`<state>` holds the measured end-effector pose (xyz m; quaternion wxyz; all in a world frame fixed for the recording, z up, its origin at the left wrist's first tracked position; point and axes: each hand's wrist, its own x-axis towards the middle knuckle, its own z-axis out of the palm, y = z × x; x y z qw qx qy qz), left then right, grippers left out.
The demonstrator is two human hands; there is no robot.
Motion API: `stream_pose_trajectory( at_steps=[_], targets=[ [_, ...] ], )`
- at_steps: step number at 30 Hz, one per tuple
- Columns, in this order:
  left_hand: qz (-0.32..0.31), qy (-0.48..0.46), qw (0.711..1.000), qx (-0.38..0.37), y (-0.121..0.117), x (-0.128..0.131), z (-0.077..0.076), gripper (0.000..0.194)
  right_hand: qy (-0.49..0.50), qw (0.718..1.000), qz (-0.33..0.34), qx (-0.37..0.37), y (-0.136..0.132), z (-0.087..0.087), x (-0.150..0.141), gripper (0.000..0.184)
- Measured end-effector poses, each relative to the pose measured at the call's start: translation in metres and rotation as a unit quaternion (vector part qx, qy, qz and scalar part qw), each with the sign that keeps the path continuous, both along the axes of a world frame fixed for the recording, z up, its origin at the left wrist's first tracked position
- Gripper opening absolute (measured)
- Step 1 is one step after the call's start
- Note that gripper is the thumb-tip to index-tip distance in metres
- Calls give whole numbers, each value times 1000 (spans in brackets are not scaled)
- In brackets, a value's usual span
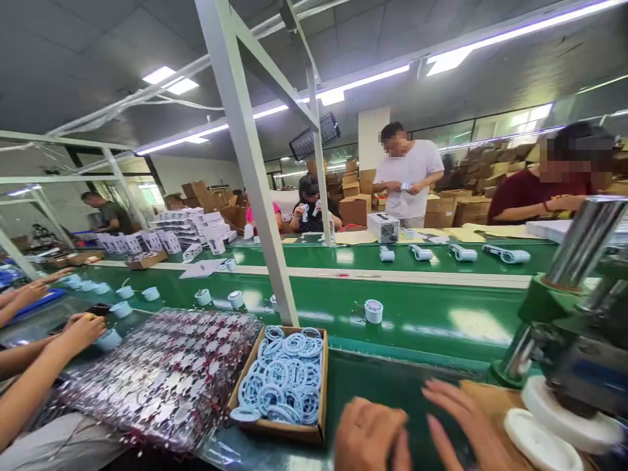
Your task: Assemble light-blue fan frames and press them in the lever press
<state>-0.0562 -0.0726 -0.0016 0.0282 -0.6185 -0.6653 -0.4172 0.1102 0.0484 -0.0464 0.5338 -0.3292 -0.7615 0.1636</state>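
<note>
My left hand (369, 437) rests low on the green bench top (373, 386), fingers curled under in a fist; whatever is inside is hidden. My right hand (464, 422) lies beside it, fingers stretched flat and pointing left, holding nothing. Just left of my left hand is a cardboard box (275, 428) filled with several blue-and-white rings (284, 379). To the right of my right hand, two white discs (572, 418) lie under a small metal press (574, 327).
A clear bag of shiny small parts (161, 373) lies left of the box. A co-worker's hands (81, 330) work at the far left. White round parts (373, 311) ride the green conveyor (441, 314) beyond a slanted metal post (255, 176). Several people stand across it.
</note>
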Motion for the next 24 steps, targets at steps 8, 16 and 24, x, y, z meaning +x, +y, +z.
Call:
stream_pose_trajectory(
  at_steps=[8, 16, 24],
  targets=[
    [271, 97, 935, -208, -18, -150, 57, 46, -65, 988, -14, -137, 132, 4, -161, 70],
    [265, 71, 961, -16, -4, -173, 12, 30, -44, 985, -69, -150, 172, 8, -164, 52],
    [167, -152, 961, 162, -13, -129, 34, 40, -31, 989, 33, -139, 90, 39, -108, 64]
  ],
)
